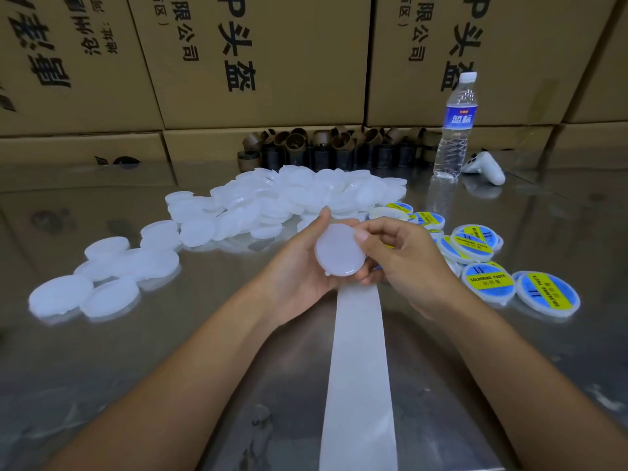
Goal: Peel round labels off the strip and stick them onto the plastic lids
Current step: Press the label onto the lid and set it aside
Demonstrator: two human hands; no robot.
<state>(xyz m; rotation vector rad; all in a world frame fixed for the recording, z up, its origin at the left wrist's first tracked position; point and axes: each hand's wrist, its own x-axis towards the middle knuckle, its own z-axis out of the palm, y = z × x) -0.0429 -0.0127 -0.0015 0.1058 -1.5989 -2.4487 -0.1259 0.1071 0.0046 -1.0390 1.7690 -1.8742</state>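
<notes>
— Steel table (102, 368) w/ cardboard boxes (272, 62) stacked behind. What's in the hands?
— Both grip one plain white lid (338, 249), held mid-frame above the table: left hand (299, 266) cups it from behind, thumb at top rim; right hand (401, 260) pinches its right edge, fingers curled.
— And the strip?
— White strip (358, 368) runs from under the hands toward the viewer. Unlabelled lids (289, 198) are piled left & back; labelled lids (489, 282) lie at right, near a water bottle (455, 130).
</notes>
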